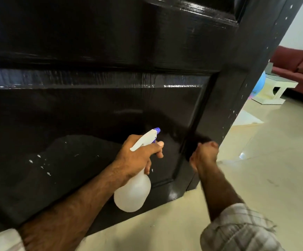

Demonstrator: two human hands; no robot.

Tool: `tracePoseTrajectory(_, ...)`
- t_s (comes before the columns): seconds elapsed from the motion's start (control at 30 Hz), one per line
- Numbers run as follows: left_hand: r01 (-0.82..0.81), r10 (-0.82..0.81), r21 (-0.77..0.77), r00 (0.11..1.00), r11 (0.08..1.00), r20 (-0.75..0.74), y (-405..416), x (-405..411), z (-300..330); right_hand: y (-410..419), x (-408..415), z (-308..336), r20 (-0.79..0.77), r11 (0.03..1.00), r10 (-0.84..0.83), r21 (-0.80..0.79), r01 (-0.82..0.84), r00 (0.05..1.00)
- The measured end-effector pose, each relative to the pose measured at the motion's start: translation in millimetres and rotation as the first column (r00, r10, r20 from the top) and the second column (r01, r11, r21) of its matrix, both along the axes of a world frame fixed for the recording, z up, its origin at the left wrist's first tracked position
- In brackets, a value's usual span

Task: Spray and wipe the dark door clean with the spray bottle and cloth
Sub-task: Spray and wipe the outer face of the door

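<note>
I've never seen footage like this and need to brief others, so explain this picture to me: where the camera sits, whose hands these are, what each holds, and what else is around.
There is no machine here. The single picture comes from a wide-angle camera worn on a person's head, looking forward and down, so the two bare arms are that person's own.

The left hand grips a translucent white spray bottle with a blue nozzle, aimed at the lower panel of the dark door.

The right hand is curled against the door's raised edge strip and seems to grip a dark cloth. It is motion-blurred, so the cloth is hard to make out.

White flecks dot the door's lower left. Past the door's edge lie a pale tiled floor, a low white table and a red sofa.
</note>
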State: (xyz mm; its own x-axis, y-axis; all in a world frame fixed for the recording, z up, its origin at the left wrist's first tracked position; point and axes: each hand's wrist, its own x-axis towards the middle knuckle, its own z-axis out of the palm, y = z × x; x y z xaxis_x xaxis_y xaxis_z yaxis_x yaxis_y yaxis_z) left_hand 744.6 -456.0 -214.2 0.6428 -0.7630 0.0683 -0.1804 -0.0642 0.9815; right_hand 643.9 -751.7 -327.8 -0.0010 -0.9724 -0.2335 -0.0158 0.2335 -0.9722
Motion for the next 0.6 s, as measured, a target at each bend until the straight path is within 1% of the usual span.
tracePoseTrajectory(0.03, -0.002, 0.002, 0.004, 1.0, 1.0, 0.004, -1, 1, -1, 10, 3, 53, 0.091, 0.988, -0.088, -0.118, 0.098, 0.992)
tracePoseTrajectory(0.07, -0.006, 0.006, 0.005, 1.0, 1.0, 0.006, -3, 4, -2, 9, 5, 99, 0.091, 0.934, -0.145, -0.317, 0.167, 0.985)
tracePoseTrajectory(0.1, -0.008, 0.008, 0.007, 1.0, 1.0, 0.009, -5, 5, -4, 8, 6, 132, 0.051, 0.857, -0.189, -0.48, 0.19, 0.981)
tracePoseTrajectory(0.13, -0.018, 0.017, 0.007, 1.0, 1.0, 0.014, -7, 7, -6, 7, 9, 153, 0.002, 0.772, -0.242, -0.605, 0.194, 0.97)
tracePoseTrajectory(0.2, -0.052, 0.052, 0.003, 0.999, 0.999, 0.008, -8, 11, -12, 10, 16, 160, 0.023, 0.62, -0.383, -0.735, 0.275, 0.923)
tracePoseTrajectory(0.23, -0.071, 0.071, -0.004, 0.997, 0.997, 0.003, -8, 12, -15, 14, 20, 147, 0.07, 0.603, -0.389, -0.734, 0.311, 0.919)
tracePoseTrajectory(0.27, -0.089, 0.089, -0.012, 0.996, 0.996, -0.001, -6, 12, -18, 19, 21, 122, 0.059, 0.646, -0.37, -0.701, 0.302, 0.927)
tracePoseTrajectory(0.3, -0.102, 0.102, -0.012, 0.995, 0.995, 0.002, -4, 12, -21, 27, 19, 90, -0.024, 0.738, -0.324, -0.631, 0.237, 0.946)
tracePoseTrajectory(0.33, -0.115, 0.116, -0.006, 0.993, 0.993, 0.012, 0, 11, -22, 36, 16, 52, -0.162, 0.841, -0.222, -0.531, 0.105, 0.962)
tracePoseTrajectory(0.37, -0.122, 0.122, 0.003, 0.992, 0.992, 0.018, 4, 10, -23, 51, 13, 15, -0.233, 0.931, -0.064, -0.365, -0.026, 0.97)
tracePoseTrajectory(0.4, -0.124, 0.124, 0.006, 0.992, 0.992, 0.015, 8, 9, -25, 69, 13, -13, -0.161, 0.98, 0.067, -0.176, -0.095, 0.985)
tracePoseTrajectory(0.43, -0.126, 0.126, 0.01, 0.992, 0.992, 0.016, 16, 9, -26, 90, 16, -30, -0.011, 0.989, 0.145, -0.002, -0.145, 0.989)
tracePoseTrajectory(0.47, -0.126, 0.125, 0.016, 0.992, 0.992, 0.02, 22, 9, -27, 108, 22, -35, 0.122, 0.981, 0.157, 0.099, -0.169, 0.98)
tracePoseTrajectory(0.5, -0.133, 0.132, 0.024, 0.991, 0.991, 0.033, 30, 10, -29, 124, 32, -28, 0.195, 0.979, 0.143, 0.118, -0.168, 0.97)
tracePoseTrajectory(0.53, -0.137, 0.135, 0.034, 0.99, 0.99, 0.045, 37, 12, -31, 130, 42, -11, 0.201, 0.992, 0.089, 0.065, -0.104, 0.975)
tracePoseTrajectory(0.57, -0.142, 0.14, 0.039, 0.989, 0.989, 0.035, 44, 15, -33, 133, 51, 15, 0.165, 1.0, 0.007, -0.022, -0.004, 0.986)
tracePoseTrajectory(0.6, -0.148, 0.148, 0.038, 0.989, 0.988, 0.004, 52, 17, -36, 135, 54, 42, 0.101, 0.984, -0.076, -0.151, 0.091, 0.992)
